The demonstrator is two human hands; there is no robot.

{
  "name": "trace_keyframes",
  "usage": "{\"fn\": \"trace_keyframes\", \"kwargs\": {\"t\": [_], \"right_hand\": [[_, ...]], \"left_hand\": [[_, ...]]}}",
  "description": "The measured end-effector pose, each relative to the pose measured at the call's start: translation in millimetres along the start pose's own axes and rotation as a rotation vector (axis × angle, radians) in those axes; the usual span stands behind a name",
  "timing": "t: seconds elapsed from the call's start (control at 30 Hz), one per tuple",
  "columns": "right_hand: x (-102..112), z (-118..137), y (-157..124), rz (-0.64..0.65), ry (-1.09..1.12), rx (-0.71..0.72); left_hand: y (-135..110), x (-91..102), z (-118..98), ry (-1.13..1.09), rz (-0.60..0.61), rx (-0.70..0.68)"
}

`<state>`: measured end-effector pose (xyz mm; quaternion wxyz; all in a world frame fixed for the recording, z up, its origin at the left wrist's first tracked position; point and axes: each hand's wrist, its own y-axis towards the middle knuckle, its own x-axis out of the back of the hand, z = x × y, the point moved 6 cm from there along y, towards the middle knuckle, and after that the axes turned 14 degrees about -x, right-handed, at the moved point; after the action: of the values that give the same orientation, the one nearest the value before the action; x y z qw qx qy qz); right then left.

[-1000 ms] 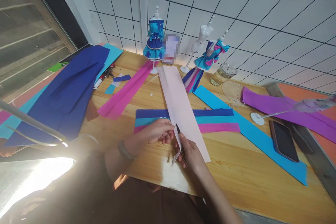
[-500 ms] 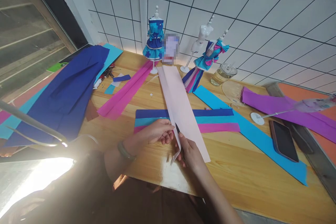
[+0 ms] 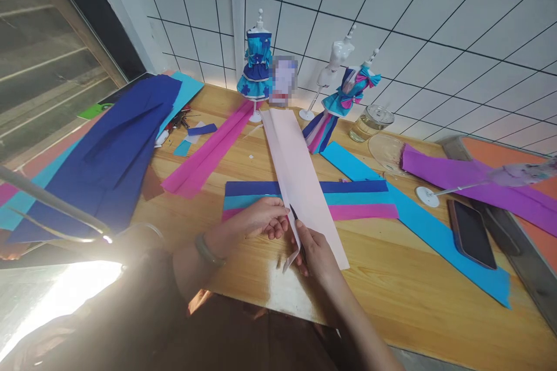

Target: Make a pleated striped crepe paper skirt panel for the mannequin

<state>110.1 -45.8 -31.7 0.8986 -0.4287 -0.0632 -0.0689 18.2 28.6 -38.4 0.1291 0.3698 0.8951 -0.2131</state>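
A long pale pink strip of crepe paper runs from the back of the table toward me. My right hand is closed on dark scissors, whose blades point away from me along the strip's left side. A narrow piece at that edge is partly cut free and hangs down by my right fingers. Just left of the blades, my left hand pinches the strip's edge, with the other fingers curled. Under the pink strip lie layered blue, turquoise and magenta strips.
Small dress forms, one in a blue dress, stand along the tiled wall. A glass jar is behind a clear dish. The phone rests on a bright blue strip. Dark blue paper covers the left side.
The scissors' blades look slightly closer together. Both hands and the pink strip stay in nearly the same place.
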Motion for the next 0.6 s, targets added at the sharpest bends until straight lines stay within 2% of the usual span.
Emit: {"fn": "trace_keyframes", "kwargs": {"t": [0.3, 0.47, 0.6], "right_hand": [[-0.6, 1.9, 3.5, 0.042, 0.018, -0.014], [0.4, 17.0, 3.1, 0.006, -0.042, 0.086], [0.6, 20.3, 5.8, -0.014, -0.057, 0.091]], "left_hand": [[0.2, -0.6, -0.4, -0.004, 0.009, -0.006], [0.0, -1.3, -0.4, -0.001, 0.027, -0.009], [0.2, -0.7, 0.0, 0.003, 0.030, -0.017]]}}
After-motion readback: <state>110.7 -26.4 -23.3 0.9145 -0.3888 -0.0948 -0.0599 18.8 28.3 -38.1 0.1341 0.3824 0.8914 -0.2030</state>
